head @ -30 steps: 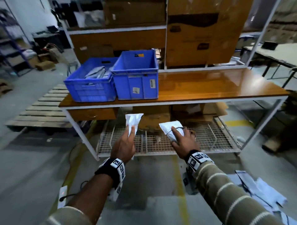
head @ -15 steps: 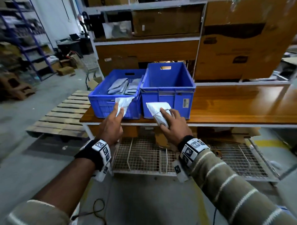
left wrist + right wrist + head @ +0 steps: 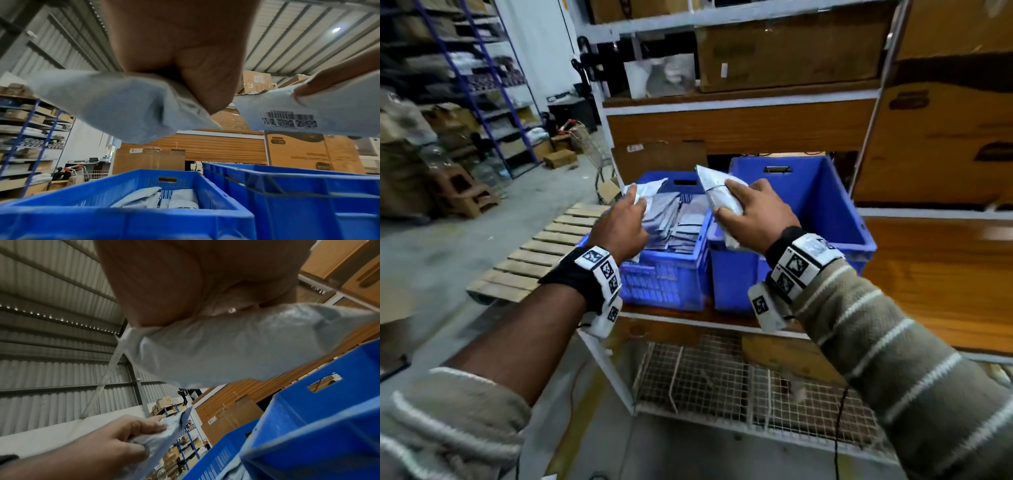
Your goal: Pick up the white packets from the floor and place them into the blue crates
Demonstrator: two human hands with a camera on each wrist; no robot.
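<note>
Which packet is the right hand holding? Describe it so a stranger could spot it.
Find the two blue crates on the wooden shelf. Above the gap between them, the right hand grips a white packet. Unlike the left hand's packet, it shows a barcode label underneath.

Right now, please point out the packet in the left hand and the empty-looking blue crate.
left-hand packet (image 3: 107,105), left wrist view, its crumpled middle.
right blue crate (image 3: 835,212), head view, its inner right wall.

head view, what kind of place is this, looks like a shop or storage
Most likely a warehouse or packing store: cardboard boxes on racking, a wooden pallet on the concrete floor, and blue crates holding white packets on a bench.
</note>
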